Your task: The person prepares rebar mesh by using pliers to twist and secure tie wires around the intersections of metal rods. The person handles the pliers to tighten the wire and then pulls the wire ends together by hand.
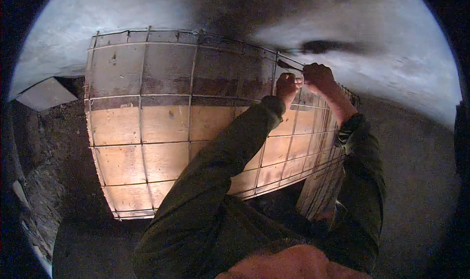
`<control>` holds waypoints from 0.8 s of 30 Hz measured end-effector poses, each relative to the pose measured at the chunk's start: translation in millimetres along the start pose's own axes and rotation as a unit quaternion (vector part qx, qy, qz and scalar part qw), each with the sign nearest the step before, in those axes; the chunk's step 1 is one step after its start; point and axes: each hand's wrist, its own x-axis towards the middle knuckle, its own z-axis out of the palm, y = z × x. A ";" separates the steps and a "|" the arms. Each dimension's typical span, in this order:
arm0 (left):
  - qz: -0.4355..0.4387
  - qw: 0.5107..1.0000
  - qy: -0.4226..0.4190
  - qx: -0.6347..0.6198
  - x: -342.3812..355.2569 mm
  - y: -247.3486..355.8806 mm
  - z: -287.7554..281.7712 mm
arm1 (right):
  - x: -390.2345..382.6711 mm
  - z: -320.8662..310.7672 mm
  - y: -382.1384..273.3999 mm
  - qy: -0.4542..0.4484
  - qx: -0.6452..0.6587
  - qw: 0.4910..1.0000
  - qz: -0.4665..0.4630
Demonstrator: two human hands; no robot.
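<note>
Hands at rod grid

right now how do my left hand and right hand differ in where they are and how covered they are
Your left hand sits slightly lower and further left than your right hand. The left sleeve reaches the left wrist, while the right sleeve stops short, baring some forearm below the right hand. Both have bent fingers, near the upper right of the rod grid; any grip is unclear.
</note>
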 end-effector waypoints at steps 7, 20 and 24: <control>0.224 0.967 -0.070 0.097 17.3 -19.2 -34.3 | 12.1 -13.7 -50.2 0.034 -0.061 0.997 0.028; 0.075 0.931 -0.071 0.351 -1.8 53.8 -40.6 | 27.1 29.4 3.6 -0.215 0.468 0.853 0.088; 0.427 0.765 0.035 0.482 -0.2 61.9 -56.6 | 20.1 -0.5 -1.2 -0.287 0.570 0.761 0.115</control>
